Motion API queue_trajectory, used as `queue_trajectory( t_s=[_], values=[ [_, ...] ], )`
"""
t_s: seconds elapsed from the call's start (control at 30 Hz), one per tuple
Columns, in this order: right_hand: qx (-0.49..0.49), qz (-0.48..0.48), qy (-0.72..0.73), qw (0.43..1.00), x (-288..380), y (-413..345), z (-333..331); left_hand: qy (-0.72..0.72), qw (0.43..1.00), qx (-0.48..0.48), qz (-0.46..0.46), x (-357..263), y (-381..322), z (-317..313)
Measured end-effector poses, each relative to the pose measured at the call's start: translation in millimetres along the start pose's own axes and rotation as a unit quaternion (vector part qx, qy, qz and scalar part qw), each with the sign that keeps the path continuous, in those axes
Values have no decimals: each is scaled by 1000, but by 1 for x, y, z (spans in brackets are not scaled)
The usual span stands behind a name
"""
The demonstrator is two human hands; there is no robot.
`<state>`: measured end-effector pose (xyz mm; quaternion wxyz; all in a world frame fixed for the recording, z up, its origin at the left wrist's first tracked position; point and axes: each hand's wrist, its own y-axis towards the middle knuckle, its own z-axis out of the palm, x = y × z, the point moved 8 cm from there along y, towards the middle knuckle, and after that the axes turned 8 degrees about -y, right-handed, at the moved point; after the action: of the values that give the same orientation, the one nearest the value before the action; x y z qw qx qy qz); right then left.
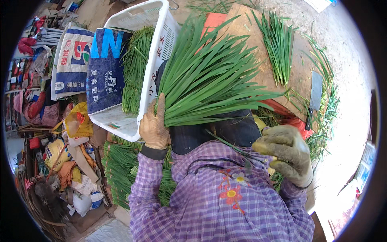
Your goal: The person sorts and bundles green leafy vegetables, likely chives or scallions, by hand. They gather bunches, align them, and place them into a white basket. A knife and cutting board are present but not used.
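My left hand (155, 125), in a tan glove or covering, grips a large bunch of long green garlic chives (205, 81) near its end, the leaves fanning over my lap. In a stained work glove, my right hand (284, 152) is raised at the right of my lap, fingers curled and spread. Some thin loose leaves (226, 143) lie just left of it; whether it touches them, I cannot tell. A smaller bunch of chives (278, 54) rests on a wooden board (248, 27). The cleaver (315, 90) lies at the board's right edge, its black handle towards me.
A white plastic crate (147, 81) at my left holds chives and a blue sack (104, 72). Tied chive bundles (119, 172) lie below it. Bags and clutter fill the far left, where another person's red sleeve (37, 106) shows. Scraps (325, 124) surround the board's right side.
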<state>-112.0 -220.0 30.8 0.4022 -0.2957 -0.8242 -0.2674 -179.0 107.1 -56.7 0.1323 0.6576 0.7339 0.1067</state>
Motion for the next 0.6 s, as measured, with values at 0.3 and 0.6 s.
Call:
queue_trajectory(
  t_s=[0.3, 0.6],
  values=[
    [-66, 26, -301, 951, -26, 105, 83, 46, 999, -16, 15, -3, -3, -5],
    [-38, -23, -276, 960, -24, 120, 124, 55, 998, -6, 16, 1, -5, -3]
  ],
)
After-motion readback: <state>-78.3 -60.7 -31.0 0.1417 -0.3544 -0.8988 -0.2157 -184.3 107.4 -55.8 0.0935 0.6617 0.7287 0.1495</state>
